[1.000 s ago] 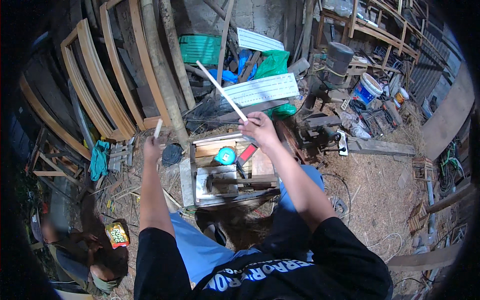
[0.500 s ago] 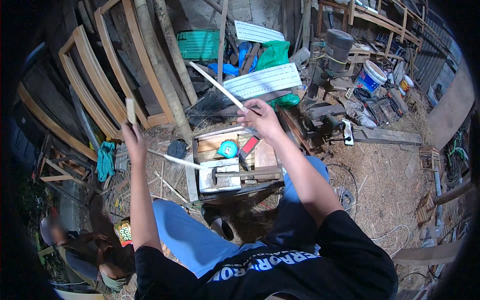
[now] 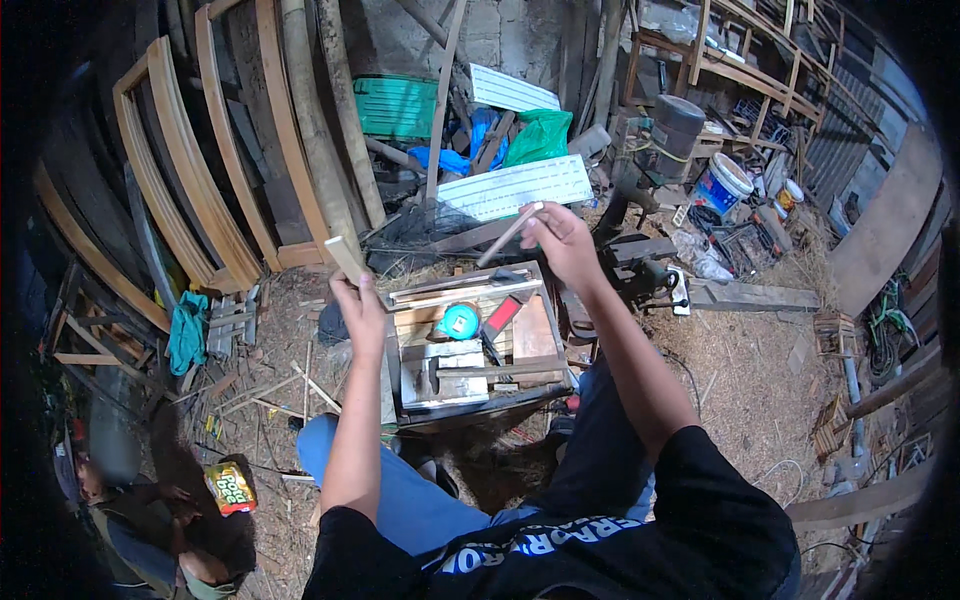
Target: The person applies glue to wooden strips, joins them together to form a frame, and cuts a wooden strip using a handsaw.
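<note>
My left hand (image 3: 360, 308) is closed around a short pale wooden strip (image 3: 346, 259), its end pointing up. My right hand (image 3: 563, 243) pinches a thin wooden stick (image 3: 508, 236), which slants down to the left above the far edge of a wooden box (image 3: 392, 372). Another long pale strip (image 3: 470, 294) runs from near my left hand across the box's far side; whether that hand holds it too, I cannot tell. On the box are a teal tape measure (image 3: 459, 321), a red-and-black tool (image 3: 502, 316), a hammer (image 3: 505, 370) and a whitish block (image 3: 457, 388).
Wooden frames (image 3: 200, 190) lean at the left. Behind the box lie white slatted panels (image 3: 520, 188) and a green bag (image 3: 538, 137). A bucket (image 3: 724, 183) stands far right. Another person (image 3: 150, 515) sits lower left by a yellow packet (image 3: 230, 487). Wood scraps litter the floor.
My left hand has moved right, toward the box, with its strip. My right hand has shifted slightly right and down, and its stick now points down-left instead of up-left.
</note>
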Tool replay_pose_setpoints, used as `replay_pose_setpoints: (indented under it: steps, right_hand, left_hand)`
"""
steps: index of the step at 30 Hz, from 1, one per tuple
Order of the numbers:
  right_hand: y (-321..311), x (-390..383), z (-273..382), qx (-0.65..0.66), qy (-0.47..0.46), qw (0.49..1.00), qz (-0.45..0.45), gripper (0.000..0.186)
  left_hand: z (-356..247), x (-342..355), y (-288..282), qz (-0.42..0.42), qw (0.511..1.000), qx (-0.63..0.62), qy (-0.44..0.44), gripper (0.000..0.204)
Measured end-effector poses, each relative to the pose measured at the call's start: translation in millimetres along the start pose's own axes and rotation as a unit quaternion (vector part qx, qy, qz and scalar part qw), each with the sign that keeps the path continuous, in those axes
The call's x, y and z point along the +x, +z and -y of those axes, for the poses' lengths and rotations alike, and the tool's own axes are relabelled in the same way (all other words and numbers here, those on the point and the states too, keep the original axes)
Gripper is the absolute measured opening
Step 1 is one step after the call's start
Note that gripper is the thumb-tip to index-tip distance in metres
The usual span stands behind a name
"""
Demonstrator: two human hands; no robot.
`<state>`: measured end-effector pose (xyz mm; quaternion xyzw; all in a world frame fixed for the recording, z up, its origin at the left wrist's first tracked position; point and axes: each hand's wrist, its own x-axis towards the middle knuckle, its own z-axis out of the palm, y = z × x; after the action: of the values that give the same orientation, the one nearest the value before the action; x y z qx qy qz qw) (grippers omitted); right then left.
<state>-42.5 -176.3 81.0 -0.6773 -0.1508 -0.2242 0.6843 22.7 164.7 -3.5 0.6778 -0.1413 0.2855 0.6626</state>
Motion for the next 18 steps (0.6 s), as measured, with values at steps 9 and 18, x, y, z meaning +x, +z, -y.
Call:
replay_pose_setpoints:
  steps: [9, 18]
  right_hand:
    - [25.0, 42.8, 21.8, -0.071, 0.007, 0.994, 0.087, 0.022]
    - [65.4, 51.5, -6.0, -0.215, -0.002, 0.955, 0.203, 0.023]
  left_hand:
    - [18.0, -15.5, 31.4, 0.058, 0.988, -0.093, -0.111, 0.023]
    - [53.4, -21.6, 17.6, 0.109, 0.987, -0.108, -0.057, 0.018]
